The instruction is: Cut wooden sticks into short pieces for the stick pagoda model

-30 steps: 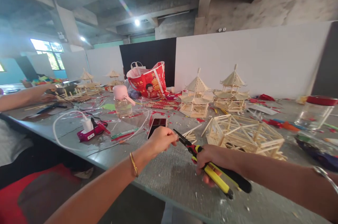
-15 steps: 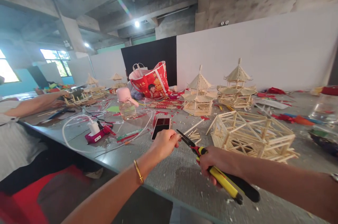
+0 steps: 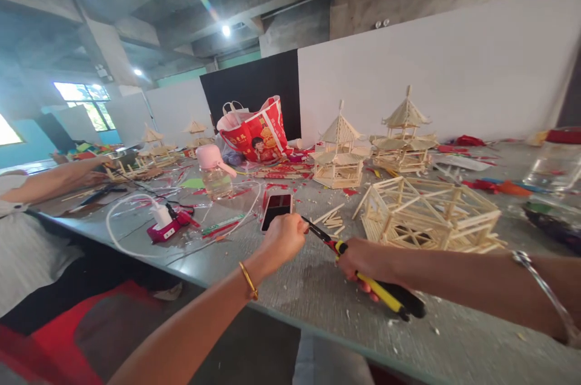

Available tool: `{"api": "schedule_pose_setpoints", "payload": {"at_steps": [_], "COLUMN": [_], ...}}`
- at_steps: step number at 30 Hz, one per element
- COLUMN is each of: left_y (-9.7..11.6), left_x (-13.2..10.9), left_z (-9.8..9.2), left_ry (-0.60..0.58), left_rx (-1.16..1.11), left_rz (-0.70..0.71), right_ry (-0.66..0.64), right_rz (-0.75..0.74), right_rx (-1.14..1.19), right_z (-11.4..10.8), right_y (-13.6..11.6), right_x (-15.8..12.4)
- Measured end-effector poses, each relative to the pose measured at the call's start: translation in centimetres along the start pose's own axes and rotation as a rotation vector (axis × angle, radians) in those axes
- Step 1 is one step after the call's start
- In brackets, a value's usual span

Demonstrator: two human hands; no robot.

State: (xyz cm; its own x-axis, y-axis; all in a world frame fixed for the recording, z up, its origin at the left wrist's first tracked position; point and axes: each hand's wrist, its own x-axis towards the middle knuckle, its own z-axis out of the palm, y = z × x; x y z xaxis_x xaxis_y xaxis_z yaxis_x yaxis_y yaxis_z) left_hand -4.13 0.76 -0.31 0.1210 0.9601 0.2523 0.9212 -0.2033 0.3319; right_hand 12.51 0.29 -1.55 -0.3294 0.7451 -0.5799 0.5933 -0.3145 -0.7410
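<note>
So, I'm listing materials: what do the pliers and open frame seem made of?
Pliers: dull, dark jaws, probably metal from their tapering shape; yellow and black handles, perhaps plastic or rubber, judging by solid colour. Open frame: likely bare wood or bamboo, looking pale, unpainted.

A window (image 3: 96, 103) and ceiling lamp (image 3: 226, 29) glare; bluish haze veils the left; edges stretch, perhaps slightly blurred.

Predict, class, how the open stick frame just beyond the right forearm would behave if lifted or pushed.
The stick frame is probably light for its size, since its sides are mostly gaps. So slender a lattice could snap if squeezed. Pushed, it would likely slide rather than tip, as it sits low and broad on the table.
</note>
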Motion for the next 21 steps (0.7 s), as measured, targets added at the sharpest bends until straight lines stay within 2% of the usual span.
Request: {"api": "schedule_pose_setpoints", "payload": {"at_steps": [3, 5, 8, 11, 14, 18, 20, 21], "left_y": [-0.5, -0.8, -1.0, -0.5, 0.4, 1.4, 1.3, 1.0], "left_x": [-0.3, -0.7, -1.2, -1.8, -2.3, -3.2, -3.5, -3.4], "left_z": [-0.1, -0.3, -0.9, -1.5, -1.8, -1.4, -1.0, -0.8], "left_ry": [0.027, 0.062, 0.117, 0.139, 0.139, 0.046, 0.046, 0.069], "left_rx": [0.017, 0.025, -0.016, -0.13, -0.39, -1.006, -1.185, -1.198], "left_rz": [0.005, -0.027, -0.042, 0.014, 0.009, -0.175, -0.239, -0.251], "right_ry": [-0.114, -0.161, -0.15, -0.155, -0.295, -0.611, -0.66, -0.661], "right_rz": [0.062, 0.041, -0.049, -0.133, -0.165, -0.237, -0.281, -0.27], "right_rx": [0.05, 0.079, 0.134, 0.214, 0.435, 0.784, 0.871, 0.877], "right_z": [-0.4, -0.8, -1.2, -1.2, -0.6, -0.1, -0.4, -0.7], "right_y": [0.1, 0.3, 0.7, 0.9, 0.8, 0.6, 0.6, 0.7], "right_x": [-0.7, -1.3, -2.0, -2.6, -3.3, -4.3, -4.5, -4.4]}}
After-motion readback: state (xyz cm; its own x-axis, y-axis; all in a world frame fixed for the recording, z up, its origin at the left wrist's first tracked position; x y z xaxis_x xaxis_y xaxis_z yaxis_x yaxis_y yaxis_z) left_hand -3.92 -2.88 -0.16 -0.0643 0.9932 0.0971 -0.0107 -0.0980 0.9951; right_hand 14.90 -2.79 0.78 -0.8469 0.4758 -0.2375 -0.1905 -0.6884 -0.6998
